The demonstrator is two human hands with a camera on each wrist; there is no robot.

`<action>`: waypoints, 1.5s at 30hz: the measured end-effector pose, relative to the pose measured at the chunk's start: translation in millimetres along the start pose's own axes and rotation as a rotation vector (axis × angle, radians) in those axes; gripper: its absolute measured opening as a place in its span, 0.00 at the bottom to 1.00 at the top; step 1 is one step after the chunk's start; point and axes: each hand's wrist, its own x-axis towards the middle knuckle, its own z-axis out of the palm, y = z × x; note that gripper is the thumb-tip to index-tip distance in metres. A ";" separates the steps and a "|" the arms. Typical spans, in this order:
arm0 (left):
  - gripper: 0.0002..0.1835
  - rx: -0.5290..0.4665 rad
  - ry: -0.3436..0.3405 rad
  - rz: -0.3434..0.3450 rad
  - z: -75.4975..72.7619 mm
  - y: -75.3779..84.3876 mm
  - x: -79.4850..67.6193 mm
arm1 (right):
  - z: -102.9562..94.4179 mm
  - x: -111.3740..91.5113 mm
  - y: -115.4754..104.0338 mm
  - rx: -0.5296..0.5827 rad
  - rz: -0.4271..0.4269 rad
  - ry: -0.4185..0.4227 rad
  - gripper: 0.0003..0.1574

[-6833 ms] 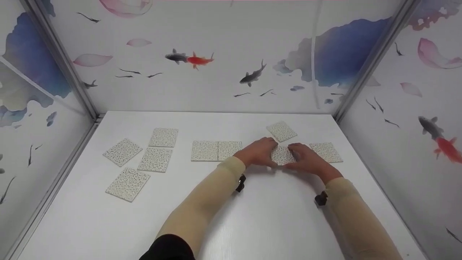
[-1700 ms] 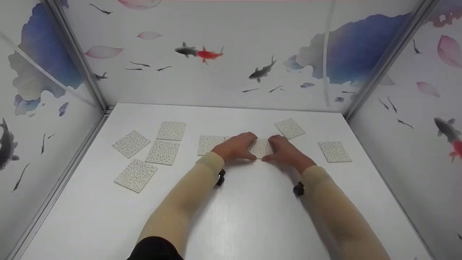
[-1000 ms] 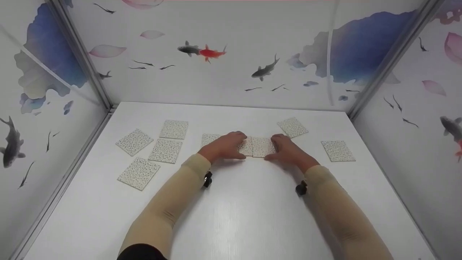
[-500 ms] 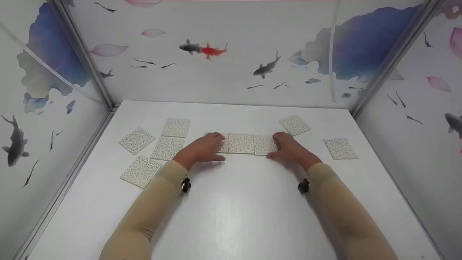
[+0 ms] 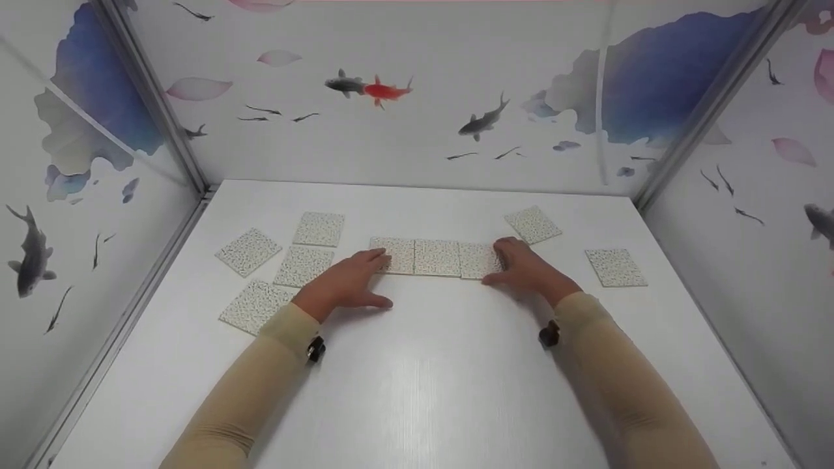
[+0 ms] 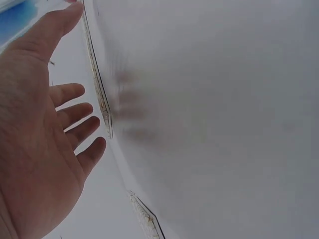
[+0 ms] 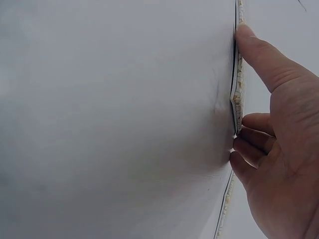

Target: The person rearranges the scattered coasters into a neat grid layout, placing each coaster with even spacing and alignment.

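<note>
Three speckled cream square tiles lie edge to edge in a row in the head view: a left tile (image 5: pixel 394 255), a middle tile (image 5: pixel 437 258) and a right tile (image 5: pixel 477 260), which sits slightly lower. My right hand (image 5: pixel 528 268) grips the right tile by its outer end. In the right wrist view the thumb (image 7: pixel 264 55) presses the tile's near edge (image 7: pixel 238 74), and the fingers bend against its side. My left hand (image 5: pixel 342 283) is spread beside the left tile, fingertips overlapping its left end and thumb apart from it. In the left wrist view the palm (image 6: pixel 40 134) faces the tile edges, fingers relaxed and holding nothing.
More speckled tiles lie at left, including an upper tile (image 5: pixel 319 228), a tilted tile (image 5: pixel 248 251) and a lower tile (image 5: pixel 257 306) partly behind the left wrist. To the right are a rotated tile (image 5: pixel 533 224) and another tile (image 5: pixel 616 267). Printed panels (image 5: pixel 417 150) enclose the white table (image 5: pixel 417 391).
The right tile has slid left from near the right side to join the other two. My left hand has let go and moved left along the row; my right hand stays at the right tile.
</note>
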 end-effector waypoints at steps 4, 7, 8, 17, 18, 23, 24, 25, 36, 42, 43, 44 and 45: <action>0.62 -0.011 -0.024 0.005 -0.6 -0.2 -3.9 | -0.7 -0.1 -0.5 -0.011 -0.017 0.006 0.70; 0.64 0.006 -0.053 0.007 -0.9 -0.7 -5.1 | -0.5 0.3 -0.8 -0.022 -0.047 0.009 0.69; 0.64 0.015 -0.062 0.008 -1.0 -0.8 -5.3 | -0.3 0.6 -0.8 -0.022 -0.054 0.009 0.69; 0.66 0.040 -0.082 0.004 2.3 0.5 -6.3 | 0.2 -0.3 0.6 -0.003 -0.051 0.014 0.69; 0.65 0.040 -0.083 0.007 2.9 0.6 -5.9 | 0.0 -1.1 0.3 0.000 -0.047 0.014 0.69; 0.66 0.052 -0.084 0.009 4.8 -1.4 -6.9 | 2.3 -0.3 -2.0 0.010 -0.019 0.005 0.70; 0.66 0.054 -0.083 0.008 5.0 -1.9 -7.3 | 2.7 0.4 -1.9 0.010 -0.014 0.002 0.71; 0.66 0.054 -0.081 0.007 5.0 -2.4 -7.6 | 2.6 0.8 -1.9 0.011 -0.013 -0.003 0.72; 0.65 0.020 -0.083 0.017 2.3 -1.7 -6.9 | -28.2 -19.5 29.8 0.037 -0.023 0.095 0.65; 0.65 0.014 -0.088 0.021 1.8 -1.3 -6.9 | -53.2 -49.9 67.2 -0.011 0.058 0.231 0.64; 0.65 0.017 -0.089 0.022 2.1 -1.4 -6.9 | -56.2 -55.8 73.1 -0.019 0.077 0.250 0.65; 0.65 0.019 -0.089 0.023 2.5 -1.6 -6.8 | -58.8 -61.8 78.6 -0.025 0.101 0.270 0.66; 0.65 0.020 -0.089 0.024 3.1 -1.8 -6.7 | -60.8 -67.7 83.2 -0.030 0.124 0.286 0.66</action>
